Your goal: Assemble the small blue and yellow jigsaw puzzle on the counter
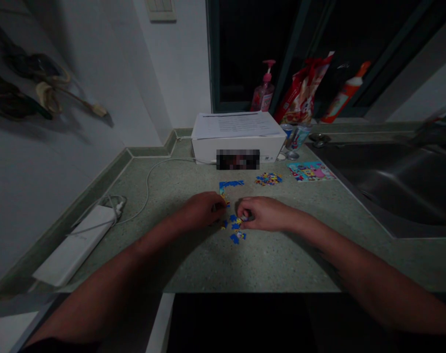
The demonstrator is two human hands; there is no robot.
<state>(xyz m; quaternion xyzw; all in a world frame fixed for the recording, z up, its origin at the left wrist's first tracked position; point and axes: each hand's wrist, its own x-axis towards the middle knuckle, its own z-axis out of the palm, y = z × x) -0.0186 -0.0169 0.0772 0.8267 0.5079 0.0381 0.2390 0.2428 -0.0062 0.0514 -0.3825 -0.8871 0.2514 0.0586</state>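
Observation:
A partly joined jigsaw puzzle corner (230,184), blue along its top, lies on the counter. My left hand (207,210) is curled at its lower left, fingertips against the yellow pieces; whatever they grip is hidden. To the right, my right hand (261,214) pinches a small puzzle piece, mostly covered by the fingers. Loose blue and yellow puzzle pieces (238,237) are scattered between and below both hands. Farther back sits a heap of puzzle pieces (269,179), with a colourful cartoon picture sheet (311,171) to its right.
A white box (204,147) with papers on top stands behind the puzzle. At left lies a white power strip (75,242) with a cable (148,189). A metal sink (388,196) is at right. Cans (299,137), a pump bottle (263,95) and a red bag (300,93) stand behind.

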